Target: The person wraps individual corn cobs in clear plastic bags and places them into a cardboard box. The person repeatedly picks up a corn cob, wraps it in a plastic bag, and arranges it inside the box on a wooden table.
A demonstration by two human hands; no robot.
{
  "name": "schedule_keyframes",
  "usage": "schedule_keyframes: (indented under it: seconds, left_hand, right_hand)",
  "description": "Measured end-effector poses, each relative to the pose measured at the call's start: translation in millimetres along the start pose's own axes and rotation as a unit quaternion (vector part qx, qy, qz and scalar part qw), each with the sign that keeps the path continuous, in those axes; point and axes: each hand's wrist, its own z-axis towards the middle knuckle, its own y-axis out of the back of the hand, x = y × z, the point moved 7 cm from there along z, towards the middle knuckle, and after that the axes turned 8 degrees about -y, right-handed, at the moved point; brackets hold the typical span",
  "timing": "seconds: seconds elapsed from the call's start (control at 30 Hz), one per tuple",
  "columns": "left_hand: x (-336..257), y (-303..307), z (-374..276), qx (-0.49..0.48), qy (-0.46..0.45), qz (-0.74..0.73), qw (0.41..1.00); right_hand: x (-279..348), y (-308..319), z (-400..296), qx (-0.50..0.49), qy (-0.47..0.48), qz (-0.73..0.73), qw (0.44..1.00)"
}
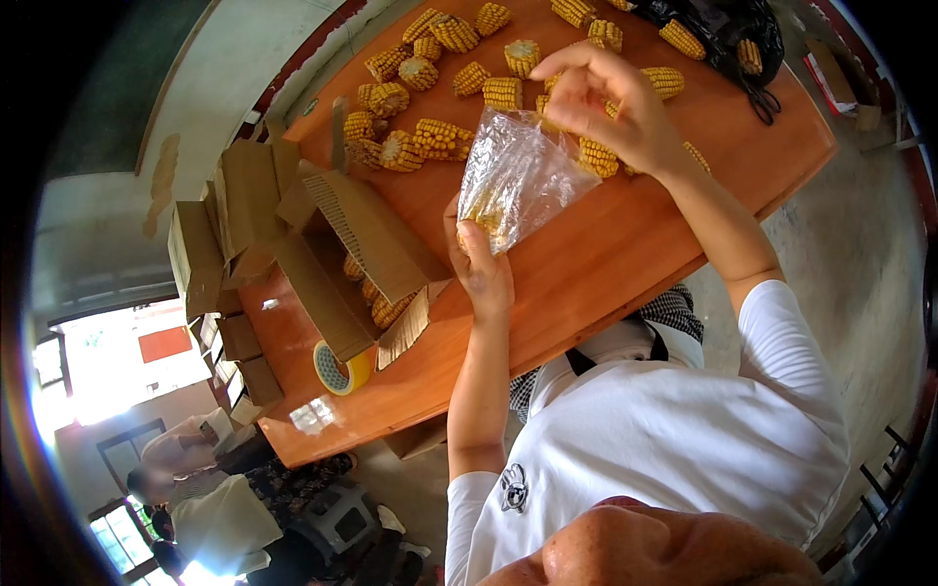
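My left hand holds a clear plastic bag by its lower end, with a piece of corn cob inside it. Above the bag's upper right side, my right hand is raised with curled fingers, thumb and forefinger apart, and nothing visible in it. Cut corn cob pieces lie scattered over the orange wooden table beyond both hands. Left of my left hand stands an open cardboard box with several corn pieces in it.
A roll of yellow tape lies beside the open box. More cardboard boxes stand at the table's left end. A black plastic bag and black-handled scissors are at the far right. People are at the lower left.
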Motion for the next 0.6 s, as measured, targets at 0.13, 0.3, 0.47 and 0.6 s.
schedule_keyframes:
  seconds: [0.13,0.3,0.47,0.6]
  left_hand:
    - [0.0,4.0,0.9,-0.030,0.002,0.001,1.000]
    - [-1.8,12.4,2.7,-0.081,0.015,-0.037,0.996]
    - [-5.2,9.3,6.1,-0.064,0.008,-0.063,0.996]
    - [-6.4,15.0,6.6,-0.078,0.003,-0.055,0.995]
  right_hand:
    - [6.3,-18.0,-6.6,0.057,-0.039,-0.020,0.997]
    - [9.9,1.7,-1.3,0.010,0.013,0.001,1.000]
    - [5.8,-22.7,-8.8,0.114,-0.006,-0.061,0.992]
    - [6.5,-12.4,-5.1,0.065,-0.050,0.011,0.997]
